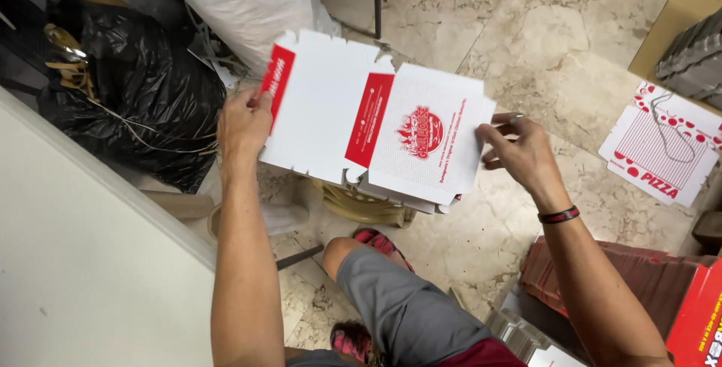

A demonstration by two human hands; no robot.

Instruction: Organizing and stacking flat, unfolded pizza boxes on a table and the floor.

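Both hands hold a flat, unfolded white cardboard pizza box blank with red panels and a red emblem (376, 122) above a stack of similar blanks resting on a pale plastic stool (365, 205). The left hand (242, 128) pinches the red side flap at the blank's left edge; the right hand (519, 150) grips the right edge with fingers curled (thumb on top). A black plastic rubbish bag (139, 81) sits on the marble floor (541, 43) at left; another printed blank (662, 145) lies at right.

box blank (376, 122): white, red panels | bag (143, 81): black | shorts (398, 307): grey
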